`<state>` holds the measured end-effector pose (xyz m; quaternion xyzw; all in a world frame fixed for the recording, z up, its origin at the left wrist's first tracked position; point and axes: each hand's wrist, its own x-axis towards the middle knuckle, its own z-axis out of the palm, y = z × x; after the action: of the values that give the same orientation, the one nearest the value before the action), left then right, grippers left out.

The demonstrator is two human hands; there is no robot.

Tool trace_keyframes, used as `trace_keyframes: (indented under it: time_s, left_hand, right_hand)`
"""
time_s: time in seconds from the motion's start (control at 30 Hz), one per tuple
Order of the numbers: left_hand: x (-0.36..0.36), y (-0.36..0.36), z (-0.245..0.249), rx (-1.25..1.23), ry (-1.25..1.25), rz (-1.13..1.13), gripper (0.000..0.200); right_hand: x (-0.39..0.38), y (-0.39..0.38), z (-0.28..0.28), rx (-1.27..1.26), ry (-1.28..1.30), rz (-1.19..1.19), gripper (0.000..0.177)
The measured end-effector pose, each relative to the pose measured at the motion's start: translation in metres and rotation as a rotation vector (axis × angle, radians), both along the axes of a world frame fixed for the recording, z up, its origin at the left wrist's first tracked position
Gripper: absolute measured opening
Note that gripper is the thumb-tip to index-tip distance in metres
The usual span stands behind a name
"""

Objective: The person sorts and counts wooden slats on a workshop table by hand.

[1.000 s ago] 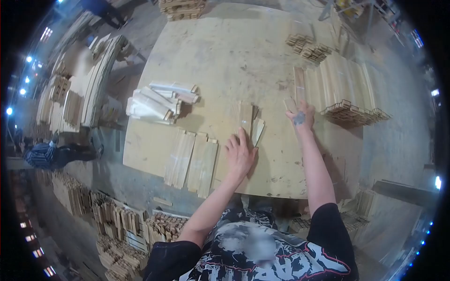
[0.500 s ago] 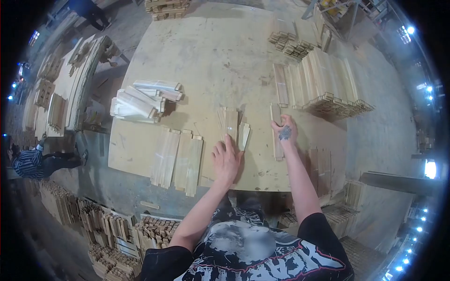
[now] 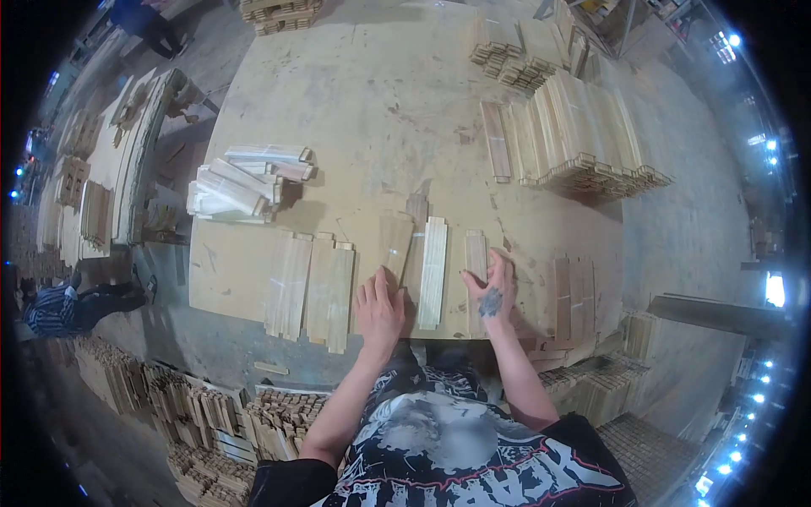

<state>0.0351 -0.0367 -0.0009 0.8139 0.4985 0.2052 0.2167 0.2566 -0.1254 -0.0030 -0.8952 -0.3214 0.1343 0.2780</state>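
Note:
My left hand (image 3: 379,311) lies palm down near the table's front edge. Its fingers are stretched onto the lower end of a light wooden slat (image 3: 394,235). A darker slat (image 3: 416,253) lies partly under that one, and a pale whitish slat (image 3: 433,275) is just to the right. My right hand (image 3: 492,291) straddles another wooden slat (image 3: 476,245), thumb on its left side and fingers on its right. The palm hides part of this slat. Left of my left hand, several slats (image 3: 319,287) lie side by side at the front edge.
A loose pile of pale slats (image 3: 236,186) sits at the left of the table (image 3: 355,110). A big stack of slats (image 3: 574,135) stands at right, with smaller bundles (image 3: 515,55) behind. More slats (image 3: 574,291) lie at front right. Another person (image 3: 63,308) is at far left.
My right hand has drawn its slat toward me and slightly left. My left hand has shifted left and closer to me. The whitish slat now lies straighter and more fully in view.

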Motion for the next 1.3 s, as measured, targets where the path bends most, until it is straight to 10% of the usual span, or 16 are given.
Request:
trace_keyframes:
  time_s: [0.2, 0.53, 0.8, 0.97, 1.3]
  left_hand:
    - [-0.004, 0.01, 0.007, 0.072, -0.115, 0.133, 0.059]
    - [0.002, 0.023, 0.014, -0.05, 0.056, 0.275, 0.06]
    - [0.008, 0.021, 0.007, 0.114, 0.194, 0.068, 0.072]
    - [0.045, 0.007, 0.005, 0.072, 0.257, -0.088, 0.082]
    - [0.028, 0.032, 0.008, -0.434, -0.207, 0.056, 0.029]
  right_hand:
    - [-0.068, -0.007, 0.024, -0.039, -0.035, 0.344, 0.082]
    - [-0.073, -0.031, 0.015, -0.088, 0.069, 0.212, 0.096]
    - [-0.043, -0.055, 0.024, 0.196, 1.079, -0.005, 0.058]
    - [-0.043, -0.054, 0.051, 0.271, 1.257, -0.152, 0.059]
    - [-0.048, -0.052, 0.051, 0.314, 1.103, -0.05, 0.056]
